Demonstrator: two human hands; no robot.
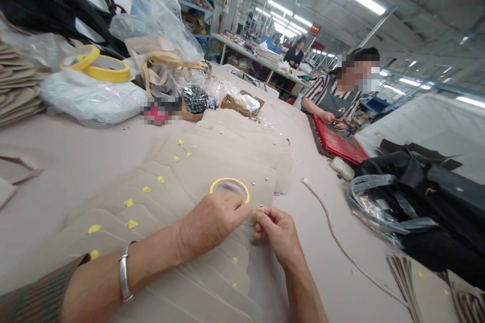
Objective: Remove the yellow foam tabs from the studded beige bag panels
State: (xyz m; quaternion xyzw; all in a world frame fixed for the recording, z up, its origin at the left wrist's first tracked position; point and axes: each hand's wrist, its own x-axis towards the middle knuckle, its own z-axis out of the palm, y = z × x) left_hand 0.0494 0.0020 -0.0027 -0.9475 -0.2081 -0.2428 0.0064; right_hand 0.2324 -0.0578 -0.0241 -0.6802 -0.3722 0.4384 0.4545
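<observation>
My left hand [217, 219] is closed around the near side of a roll of yellow tape [212, 185], which stands out above its knuckles. Beside it, my right hand [276, 229] pinches at the tape's end, thumb and finger pressed together close to the left fingertips. Beneath both hands lie overlapping beige panels [197, 161], fanned across the table. Small yellow tape pieces [131, 223] are stuck on several of them, and little metal studs [253, 184] show on the upper ones.
Two yellow tape rolls [108, 69] rest on a plastic-wrapped bundle [94, 98] at the back left. A cord [333, 232] runs along the right side, near a black bag [435, 186]. Across the table a co-worker [341, 86] works over a red board [337, 141].
</observation>
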